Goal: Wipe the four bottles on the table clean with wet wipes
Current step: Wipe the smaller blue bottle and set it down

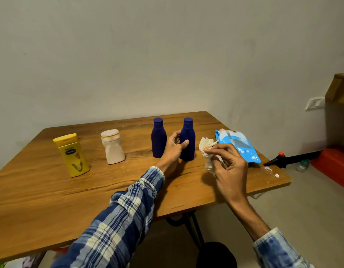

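Four bottles stand in a row on the wooden table: a yellow bottle at the left, a white bottle, then two dark blue bottles. My left hand curls round the right blue bottle, thumb on its front, fingers behind it. The bottle stands upright on the table. Just right of it, my right hand pinches a crumpled white wet wipe, held a little apart from the bottle.
A blue pack of wet wipes lies at the table's right side, with small white scraps near the right edge. Off the table to the right are a black tool with a red knob and a red box on the floor.
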### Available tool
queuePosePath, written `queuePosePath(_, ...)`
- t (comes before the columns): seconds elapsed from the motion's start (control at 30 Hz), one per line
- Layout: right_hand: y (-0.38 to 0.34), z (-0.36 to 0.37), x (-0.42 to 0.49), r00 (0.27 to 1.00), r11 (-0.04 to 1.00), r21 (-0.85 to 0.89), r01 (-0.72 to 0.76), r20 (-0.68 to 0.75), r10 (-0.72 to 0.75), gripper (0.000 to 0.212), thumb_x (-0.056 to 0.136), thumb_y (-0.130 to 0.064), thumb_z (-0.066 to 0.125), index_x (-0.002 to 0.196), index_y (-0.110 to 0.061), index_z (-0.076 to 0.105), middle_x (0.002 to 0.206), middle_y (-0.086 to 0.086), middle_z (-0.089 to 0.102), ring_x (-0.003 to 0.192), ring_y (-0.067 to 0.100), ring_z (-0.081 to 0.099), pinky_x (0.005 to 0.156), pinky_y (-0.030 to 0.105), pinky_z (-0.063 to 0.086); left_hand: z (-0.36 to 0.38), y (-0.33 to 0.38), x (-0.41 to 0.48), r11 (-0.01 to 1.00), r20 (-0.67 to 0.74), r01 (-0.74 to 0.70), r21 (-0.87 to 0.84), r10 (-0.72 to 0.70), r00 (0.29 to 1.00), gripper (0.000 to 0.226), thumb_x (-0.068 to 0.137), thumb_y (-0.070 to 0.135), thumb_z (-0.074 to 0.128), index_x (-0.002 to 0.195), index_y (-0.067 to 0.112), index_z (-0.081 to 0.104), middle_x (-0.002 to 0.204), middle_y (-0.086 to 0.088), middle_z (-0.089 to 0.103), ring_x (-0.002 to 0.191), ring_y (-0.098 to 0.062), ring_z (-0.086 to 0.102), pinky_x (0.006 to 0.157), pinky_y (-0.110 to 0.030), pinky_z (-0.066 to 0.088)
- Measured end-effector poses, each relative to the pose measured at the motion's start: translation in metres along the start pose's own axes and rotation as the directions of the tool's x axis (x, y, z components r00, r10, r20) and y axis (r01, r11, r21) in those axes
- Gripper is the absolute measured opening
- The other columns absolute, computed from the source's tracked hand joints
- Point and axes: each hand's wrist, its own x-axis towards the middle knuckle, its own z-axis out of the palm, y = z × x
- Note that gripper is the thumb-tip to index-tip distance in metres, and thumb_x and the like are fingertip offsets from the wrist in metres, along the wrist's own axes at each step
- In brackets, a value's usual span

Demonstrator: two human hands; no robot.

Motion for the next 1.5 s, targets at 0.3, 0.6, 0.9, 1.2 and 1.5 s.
queuePosePath(0.3, 0.011, 0.008, 0.002, 0.997, 0.997, 0.017, -0.069, 0.030, 0.069, 0.029, 0.086, 0.011, 0.065, 0.099, -0.012, 0.076, 0.109, 0.002, 0.063, 0.107, 0.001, 0.058, 0.080, 0.006, 0.049, -0.002, -0.004, 0.006, 1.000, 0.065, -0.019, -0.014, 0.020, 0.998, 0.045, 0.097, -0.002, 0.056, 0.129, 0.029, 0.052, 0.136, 0.003, 0.059, 0.130, -0.018, 0.053, 0.115, -0.050, 0.040)
queuePosePath(0.6, 0.021, 0.005, 0.000, 0.997, 0.997, 0.013, -0.079, 0.020, 0.079, 0.033, 0.087, 0.009, 0.066, 0.098, -0.021, 0.075, 0.110, -0.002, 0.064, 0.110, 0.006, 0.059, 0.082, 0.008, 0.050, -0.004, -0.008, 0.009, 1.000, 0.097, 0.006, 0.024, -0.008, 0.995, 0.056, 0.095, -0.006, 0.055, 0.144, 0.020, 0.042, 0.145, -0.006, 0.053, 0.135, -0.021, 0.050, 0.117, -0.048, 0.038)
queuePosePath(0.9, 0.024, 0.003, -0.002, 0.997, 0.997, 0.020, -0.081, 0.022, 0.081, 0.029, 0.087, 0.009, 0.066, 0.097, -0.017, 0.075, 0.109, -0.004, 0.063, 0.110, 0.005, 0.059, 0.082, 0.010, 0.051, -0.002, -0.002, -0.002, 1.000, 0.099, 0.009, 0.023, -0.012, 0.995, 0.072, 0.090, -0.011, 0.058, 0.144, 0.031, 0.035, 0.137, -0.002, 0.056, 0.126, -0.018, 0.057, 0.108, -0.041, 0.046)
queuePosePath(1.2, 0.039, -0.001, -0.001, 0.998, 0.987, -0.153, -0.053, 0.032, 0.059, 0.028, 0.087, 0.005, 0.068, 0.101, -0.018, 0.076, 0.113, -0.005, 0.061, 0.112, 0.005, 0.057, 0.089, 0.014, 0.051, 0.006, 0.003, -0.031, 0.991, 0.015, 0.042, 0.129, -0.045, 0.999, 0.103, 0.084, -0.003, 0.074, 0.157, 0.034, 0.011, 0.162, -0.012, 0.024, 0.146, -0.029, 0.032, 0.113, -0.044, 0.037)
queuePosePath(1.5, 0.056, -0.001, -0.008, 0.963, 0.797, -0.601, -0.052, 0.182, 0.200, 0.032, 0.091, -0.007, 0.065, 0.119, -0.020, 0.071, 0.134, 0.003, 0.055, 0.126, 0.019, 0.048, 0.099, 0.034, 0.051, 0.008, 0.007, -0.080, 0.980, -0.032, 0.042, 0.195, -0.037, 0.999, 0.105, 0.087, 0.005, 0.075, 0.159, 0.031, 0.002, 0.162, -0.009, 0.022, 0.149, -0.029, 0.026, 0.119, -0.051, 0.030)
